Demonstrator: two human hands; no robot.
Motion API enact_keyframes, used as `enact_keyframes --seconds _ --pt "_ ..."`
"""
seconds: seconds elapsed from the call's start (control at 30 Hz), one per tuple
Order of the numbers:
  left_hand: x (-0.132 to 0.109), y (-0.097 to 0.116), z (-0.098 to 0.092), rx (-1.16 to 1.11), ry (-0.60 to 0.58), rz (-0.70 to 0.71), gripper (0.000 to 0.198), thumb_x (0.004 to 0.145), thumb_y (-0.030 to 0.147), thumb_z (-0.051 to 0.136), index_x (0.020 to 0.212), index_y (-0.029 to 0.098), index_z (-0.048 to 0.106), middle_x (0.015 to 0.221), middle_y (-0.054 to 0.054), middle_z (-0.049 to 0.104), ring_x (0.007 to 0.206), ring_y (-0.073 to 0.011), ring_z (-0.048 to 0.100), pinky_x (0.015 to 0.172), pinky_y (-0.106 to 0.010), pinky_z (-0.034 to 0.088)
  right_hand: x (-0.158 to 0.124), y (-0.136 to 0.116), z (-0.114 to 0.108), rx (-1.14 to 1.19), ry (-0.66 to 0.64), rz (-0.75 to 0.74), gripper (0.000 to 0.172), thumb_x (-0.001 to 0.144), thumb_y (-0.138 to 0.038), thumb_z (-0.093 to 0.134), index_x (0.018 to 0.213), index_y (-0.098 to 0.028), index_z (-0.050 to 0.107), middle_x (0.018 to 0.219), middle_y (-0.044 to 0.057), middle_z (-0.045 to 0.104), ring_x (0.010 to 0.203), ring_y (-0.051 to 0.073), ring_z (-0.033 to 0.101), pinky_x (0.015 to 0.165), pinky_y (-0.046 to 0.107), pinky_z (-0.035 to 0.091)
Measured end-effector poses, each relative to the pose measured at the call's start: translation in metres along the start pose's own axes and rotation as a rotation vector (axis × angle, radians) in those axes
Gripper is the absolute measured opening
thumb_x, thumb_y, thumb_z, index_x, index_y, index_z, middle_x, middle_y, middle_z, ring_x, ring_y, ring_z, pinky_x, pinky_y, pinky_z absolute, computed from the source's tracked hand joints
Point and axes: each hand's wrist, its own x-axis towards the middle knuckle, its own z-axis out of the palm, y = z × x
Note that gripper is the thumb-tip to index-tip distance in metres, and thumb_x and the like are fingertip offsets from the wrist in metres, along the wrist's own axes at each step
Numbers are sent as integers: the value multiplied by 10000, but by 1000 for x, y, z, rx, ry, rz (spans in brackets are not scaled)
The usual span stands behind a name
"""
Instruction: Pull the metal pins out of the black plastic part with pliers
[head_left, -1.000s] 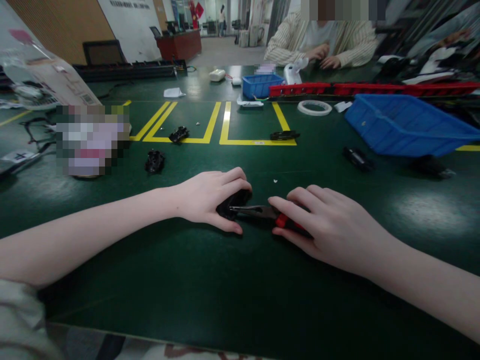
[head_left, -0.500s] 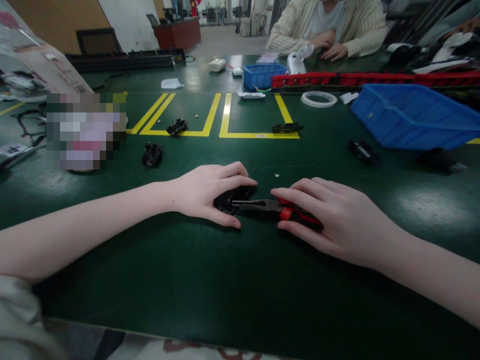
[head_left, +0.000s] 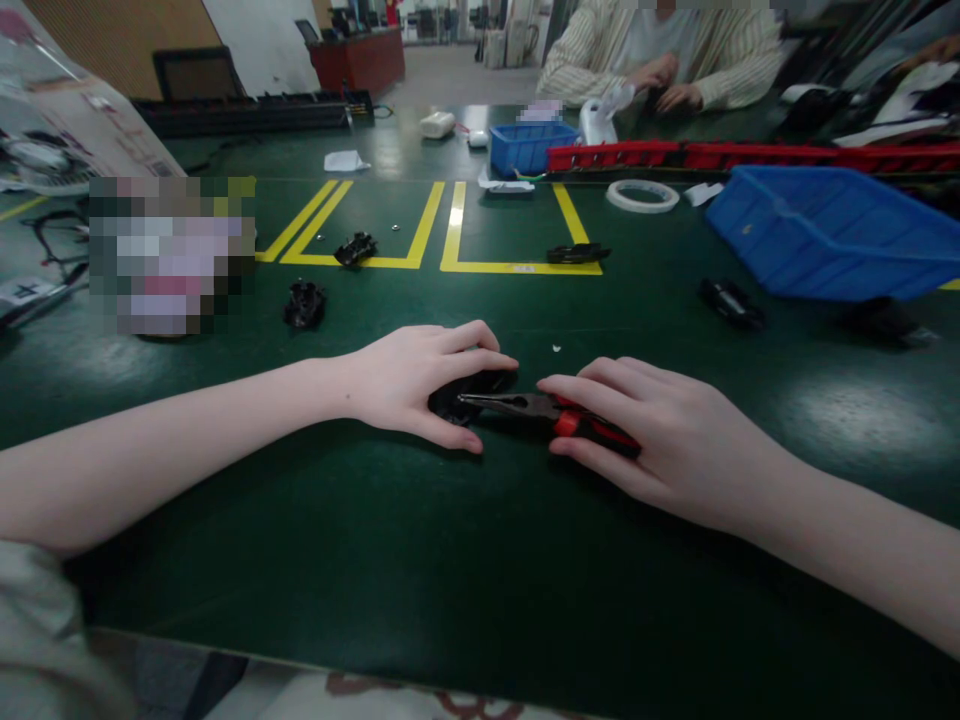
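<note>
My left hand (head_left: pixel 420 385) grips a black plastic part (head_left: pixel 448 400) against the green tabletop, thumb on its near side and fingers over its far side. Much of the part is hidden under the palm. In my right hand (head_left: pixel 660 425) are needle-nose pliers (head_left: pixel 517 404) with red and black handles. Their narrow jaws point left, and the tips are at the black part between my left thumb and forefinger. Whether the jaws pinch anything I cannot make out. A tiny white scrap (head_left: pixel 556 348) lies just beyond the pliers.
Black plastic pieces lie farther off: one at the left (head_left: pixel 305 304), one on yellow tape (head_left: pixel 355 249). A large blue bin (head_left: pixel 825 230) stands at the right, near a white tape ring (head_left: pixel 642 196). Across the table sits a person (head_left: pixel 660 60).
The pliers have shifted slightly left, their tips a little farther onto the black part. My left hand keeps its grip. Across the table, the person's hands have moved a little.
</note>
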Motion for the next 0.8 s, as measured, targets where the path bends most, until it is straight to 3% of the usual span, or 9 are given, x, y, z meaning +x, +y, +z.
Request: enact_keyframes --seconds 0.4,0.8 --pt "1 1 -1 22 -15 -4 673 905 596 566 1403 152 476 1291 -147 527 990 -256 628 816 -342 521 -2 1 -4 -70 -30 -12 398 999 -403 443 1215 -117 618 957 136 658 771 234 622 630 340 496" --pt "4 3 -2 78 -48 0 682 929 592 506 1414 120 421 1294 -167 513 929 -263 638 799 -383 528 3 -9 -3 -90 -56 23 405 997 -398 426 1210 -114 621 953 144 657 761 246 621 632 354 498"
